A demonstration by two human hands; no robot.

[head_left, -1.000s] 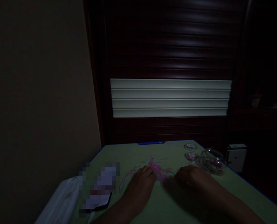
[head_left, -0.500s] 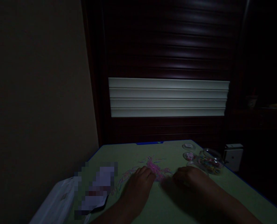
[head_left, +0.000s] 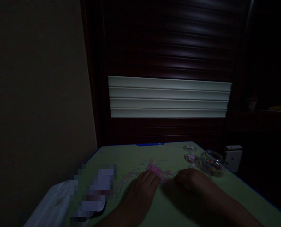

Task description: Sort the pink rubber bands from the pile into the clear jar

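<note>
A bright pink heap lies among loosely scattered pastel loops.

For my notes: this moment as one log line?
left hand: at pink pile | right hand: right of it, grip unclear | beyond: clear container of colorful bands

Looks out as a single view from the person's head, forward and a little down, over the table from its near side. Faces the dark slats beyond slightly askew, with the pale panel just above mid-height and the wall filling the left. Sits near the left hand and right hand, seeing both from above and behind, low in frame. Takes in the table's far edge; cuts off the near one.
</note>
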